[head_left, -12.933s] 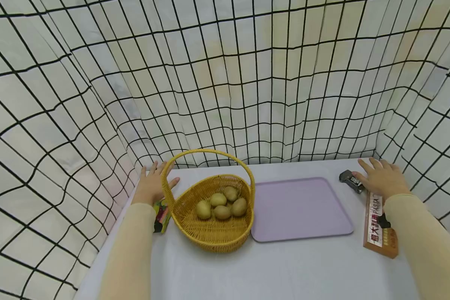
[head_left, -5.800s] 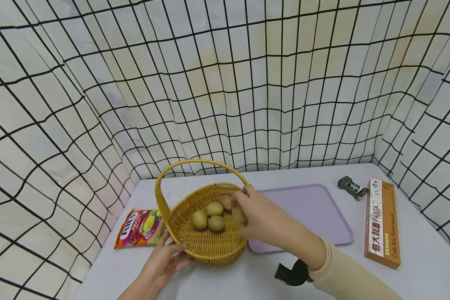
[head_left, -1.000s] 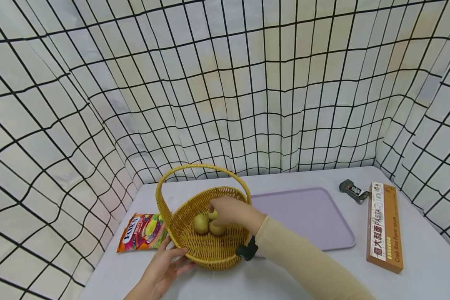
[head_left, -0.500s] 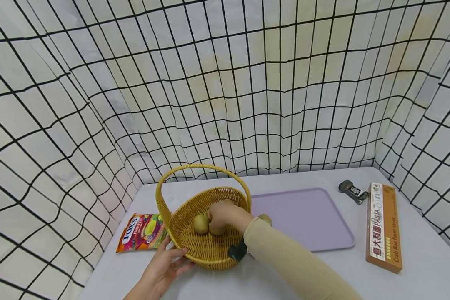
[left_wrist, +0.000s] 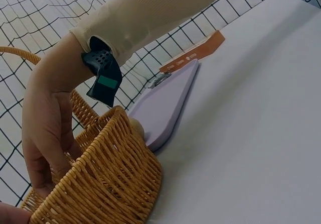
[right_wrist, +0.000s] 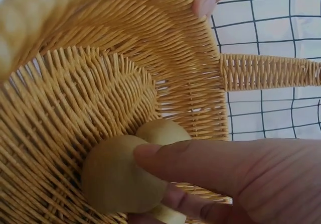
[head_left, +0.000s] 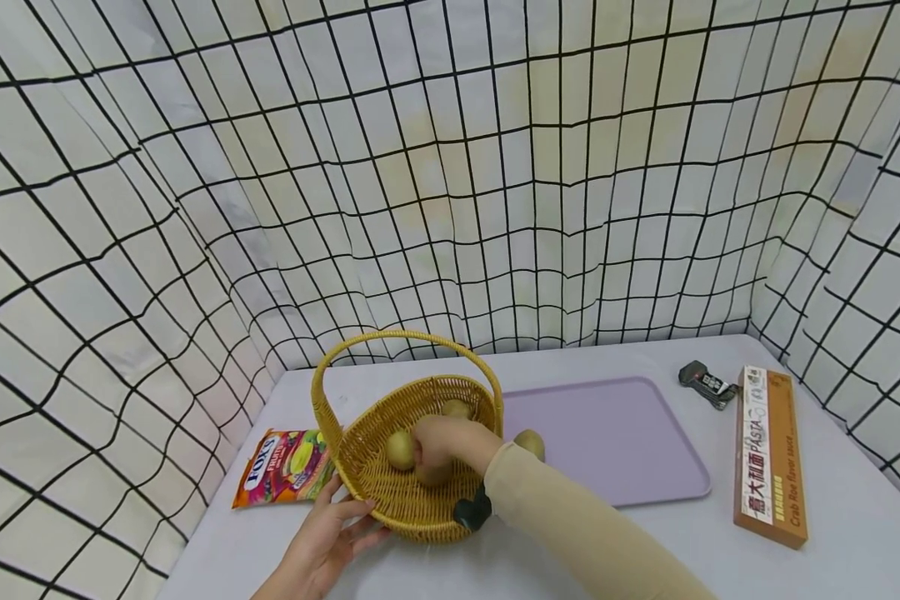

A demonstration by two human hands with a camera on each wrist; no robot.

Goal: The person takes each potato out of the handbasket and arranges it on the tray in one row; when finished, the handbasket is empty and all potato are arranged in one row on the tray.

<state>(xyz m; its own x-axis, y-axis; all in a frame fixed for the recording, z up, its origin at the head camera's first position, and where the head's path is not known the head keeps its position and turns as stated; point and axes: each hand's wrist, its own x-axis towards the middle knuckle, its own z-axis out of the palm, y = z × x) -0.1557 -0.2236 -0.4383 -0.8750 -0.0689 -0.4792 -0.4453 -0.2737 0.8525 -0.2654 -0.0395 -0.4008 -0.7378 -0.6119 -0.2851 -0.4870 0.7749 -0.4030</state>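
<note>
In the head view, a yellow wicker basket [head_left: 412, 504] with a tall handle stands left of the middle, holding kiwis. My left hand [head_left: 326, 529] grips its near left rim, thumb over the edge and fingers under the wall. My right hand [head_left: 450, 442] reaches down inside and pinches a kiwi [right_wrist: 118, 176] between thumb and fingers, as the right wrist view shows. Close by in the basket lie another kiwi [head_left: 401, 450] to the left and one more kiwi [head_left: 456, 408] behind the hand. A kiwi [head_left: 529, 444] rests at the left end of the lilac tray [head_left: 615, 442], partly behind the sleeve.
An orange candy bag [head_left: 285, 467] lies left of the basket. Right of the tray are a small dark packet [head_left: 707, 383] and a long orange pasta box [head_left: 771, 458]. Black netting over white sheeting [head_left: 495, 208] walls the table's back and sides.
Both hands lay apart by the far table corners at first; later the left took the basket rim. Kiwis in the basket have become fewer, and one shows on the tray. Lately the right hand closed round another.
</note>
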